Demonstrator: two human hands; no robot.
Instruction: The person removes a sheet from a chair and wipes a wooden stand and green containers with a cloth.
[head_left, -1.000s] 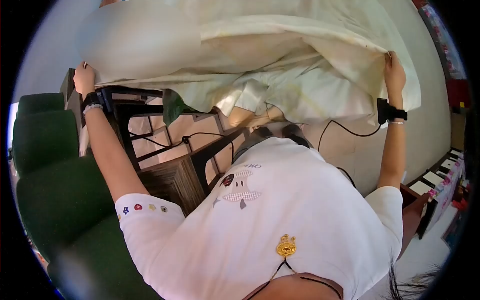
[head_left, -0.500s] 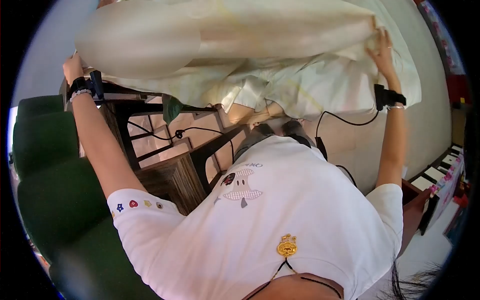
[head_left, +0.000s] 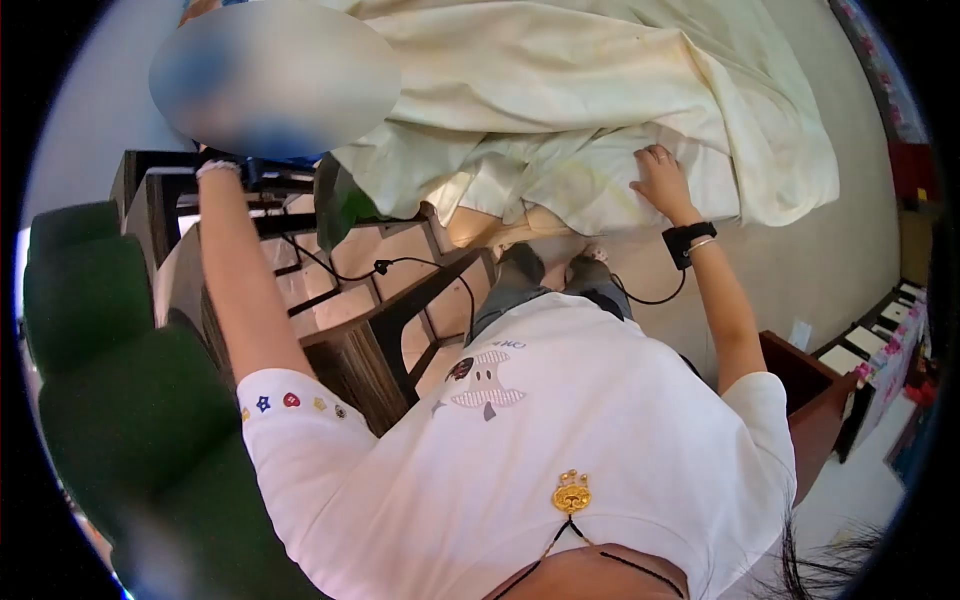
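Note:
A large cream cloth (head_left: 560, 75) lies in loose folds across the top of the view, draped over something beneath it. My right hand (head_left: 665, 187) rests on its near, hanging part, fingers apart and pressed against the fabric. A black band with a small box is strapped round that wrist. My left arm reaches forward to the cloth's left side, beside the dark wooden frame. A blurred oval hides my left hand, so its fingers and anything in them cannot be made out. Blue shows through the blur.
Dark wooden furniture (head_left: 350, 365) stands at my left, by green upholstered seating (head_left: 120, 380). A black cable (head_left: 420, 262) runs above the tiled floor. On the right are a reddish-brown open drawer or box (head_left: 815, 400) and piano-like keys (head_left: 865, 340).
My right hand has moved left and nearer to me, off the cloth's raised far-right edge. My left hand has shifted right. The stretched cloth has dropped into slack folds.

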